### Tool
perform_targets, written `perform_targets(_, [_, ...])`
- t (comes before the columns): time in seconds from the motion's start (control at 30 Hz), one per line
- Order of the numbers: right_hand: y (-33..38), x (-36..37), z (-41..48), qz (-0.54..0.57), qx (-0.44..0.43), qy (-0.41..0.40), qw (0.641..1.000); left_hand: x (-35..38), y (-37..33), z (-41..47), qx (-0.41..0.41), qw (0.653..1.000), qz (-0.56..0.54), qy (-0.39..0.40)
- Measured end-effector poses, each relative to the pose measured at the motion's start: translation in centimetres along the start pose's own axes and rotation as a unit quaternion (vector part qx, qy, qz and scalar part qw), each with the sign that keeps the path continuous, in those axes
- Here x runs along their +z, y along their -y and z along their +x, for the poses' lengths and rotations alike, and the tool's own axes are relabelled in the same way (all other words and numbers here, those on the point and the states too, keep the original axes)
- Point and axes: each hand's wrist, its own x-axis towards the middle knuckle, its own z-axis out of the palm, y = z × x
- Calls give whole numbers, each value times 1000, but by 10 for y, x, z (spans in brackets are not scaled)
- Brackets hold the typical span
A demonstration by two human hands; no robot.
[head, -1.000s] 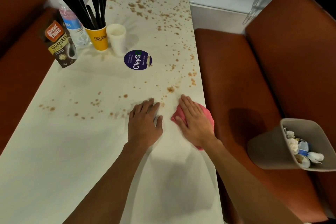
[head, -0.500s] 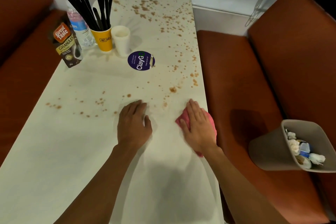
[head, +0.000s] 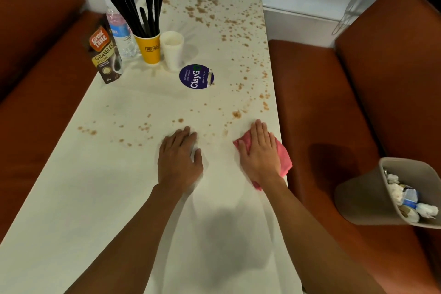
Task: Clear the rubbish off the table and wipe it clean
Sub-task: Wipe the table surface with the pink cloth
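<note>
Two flat palms: I am pressing my right hand (head: 260,155) on the pink cloth (head: 284,159), left hand (head: 179,157) lying straight-fingered on the table (head: 95,198).

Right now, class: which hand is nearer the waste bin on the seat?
Right. The right hand presses the pink cloth at the table edge nearest the waste bin; the left hand rests mid-table.

left hand (head: 179,160): I have slid it left across the table (head: 95,198), away from my other hand
right hand (head: 261,155): it has moved a little toward the table's right edge, with the pink cloth (head: 285,160) under it
gap: my hands were almost touching; now they lie well apart
</note>
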Motion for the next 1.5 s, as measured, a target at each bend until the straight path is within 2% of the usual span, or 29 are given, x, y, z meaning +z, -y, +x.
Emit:
perform_targets(0.07, [23, 5, 19, 24, 23, -6, 999, -2, -1, 2, -5, 1000, 4, -1])
perform_targets(0.2, [22, 5, -11, -5, -148, 43, 988, -2, -3, 4, -13, 999, 35, 9])
perform_targets(0.23, [12, 3, -21, -6, -165, 46, 985, -2, -5, 5, -12, 999, 41, 11])
perform_targets(0.27, [1, 1, -23, -11, -160, 38, 986, -3, -6, 8, -12, 999, 43, 12])
perform_targets(0.33, [-10, 0, -9, -17, -99, 16, 995, -3, -9, 12, -17, 999, 44, 15])
perform_targets(0.43, [10, 2, 31, 5, -12, -3, 1000, 1, -9, 13, -11, 998, 56, 9])
perform_targets(0.5, [24, 4, 41, 9, -33, 2, 999, 2, -4, 13, -4, 998, 56, 0])
perform_targets(0.6, [14, 0, 14, -13, -141, 29, 989, 5, -2, 11, 3, 999, 42, -9])
perform_targets(0.63, [3, -2, 3, -19, -150, 36, 988, 6, -2, 11, 4, 999, 38, -10])
perform_targets(0.73, [-16, -3, 9, -27, -69, 14, 997, 6, -3, 11, 2, 1000, 28, -7])
perform_targets(0.83, [10, 0, 45, 17, -5, -5, 1000, 5, -2, 12, -3, 1000, 26, -3])
perform_targets(1.0, [15, 2, 20, -18, -149, 30, 988, 6, -2, 11, -7, 1000, 26, -6])
perform_targets(1.07, [-6, 1, 4, -26, -128, 20, 991, 5, -2, 12, -7, 1000, 25, 0])
perform_targets(1.13, [-11, 1, 12, -24, -66, 7, 998, 3, -2, 12, -11, 1000, 27, 6])
perform_targets(1.2, [3, 2, 35, 2, -12, -4, 1000, 1, -3, 12, -16, 1000, 23, 8])
perform_targets(1.27, [24, 4, 51, 16, 1, -8, 1000, 0, -4, 13, -16, 1000, 21, 9])
perform_targets(1.43, [23, 1, 3, -33, -196, 41, 979, 1, -2, 9, -13, 999, 43, 10])
perform_targets(1.5, [0, -1, -4, -39, -186, 40, 981, 0, -4, 9, -9, 999, 43, 9])
